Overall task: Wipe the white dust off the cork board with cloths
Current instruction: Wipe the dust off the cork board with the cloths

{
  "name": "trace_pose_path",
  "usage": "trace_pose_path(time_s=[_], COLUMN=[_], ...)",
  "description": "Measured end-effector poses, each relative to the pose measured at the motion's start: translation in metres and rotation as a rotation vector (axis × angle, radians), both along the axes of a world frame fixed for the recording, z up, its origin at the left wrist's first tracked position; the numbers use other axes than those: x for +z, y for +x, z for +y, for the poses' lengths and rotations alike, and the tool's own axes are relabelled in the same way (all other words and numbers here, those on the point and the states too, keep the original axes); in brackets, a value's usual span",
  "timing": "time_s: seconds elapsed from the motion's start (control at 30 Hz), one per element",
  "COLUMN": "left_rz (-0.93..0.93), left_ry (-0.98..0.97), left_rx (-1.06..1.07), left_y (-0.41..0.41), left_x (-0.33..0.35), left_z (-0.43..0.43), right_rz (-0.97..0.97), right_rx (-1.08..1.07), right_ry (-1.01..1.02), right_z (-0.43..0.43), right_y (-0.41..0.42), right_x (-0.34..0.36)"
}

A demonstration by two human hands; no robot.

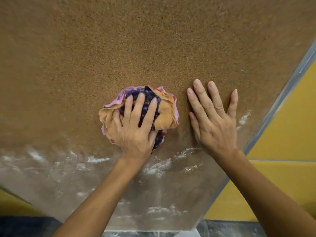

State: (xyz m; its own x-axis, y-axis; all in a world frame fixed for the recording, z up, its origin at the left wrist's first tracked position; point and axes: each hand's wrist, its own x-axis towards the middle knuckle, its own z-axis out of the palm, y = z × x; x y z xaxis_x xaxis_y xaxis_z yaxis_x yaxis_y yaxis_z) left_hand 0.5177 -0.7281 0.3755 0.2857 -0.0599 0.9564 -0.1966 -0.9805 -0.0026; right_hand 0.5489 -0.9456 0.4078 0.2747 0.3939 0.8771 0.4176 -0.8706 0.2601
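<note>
A large brown cork board [153, 40] fills most of the view. White dust [95, 159] lies in streaks across its lower part, near me. My left hand [136, 127] presses down on a bunched wad of cloths [165, 113] in orange, pink and dark blue, just above the dusty band. Flat on the bare cork to the right of the wad rests my right hand [213, 120], fingers spread, holding nothing.
A grey metal frame [280, 98] edges the board on the right. Beyond it is a yellow surface [287, 134]. Dark marbled floor [222, 228] shows at the bottom edge, with more yellow at the lower left.
</note>
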Motion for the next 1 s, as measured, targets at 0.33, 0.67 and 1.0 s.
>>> trace_pose_path(time_s=[0.33,0.67,1.0], left_rz=[0.235,-0.021,0.079], left_ry=[0.458,0.045,0.166], left_rx=[-0.031,-0.004,-0.062], left_y=[-0.013,0.019,0.006], left_x=[-0.091,-0.029,-0.014], left_z=[-0.033,-0.091,-0.105], right_rz=[-0.129,-0.093,-0.016], right_rx=[0.027,0.17,0.104], right_ry=[0.021,0.2,0.566], right_z=[-0.054,-0.068,-0.112], right_y=[0.012,0.007,0.006], right_x=[0.009,-0.003,-0.007])
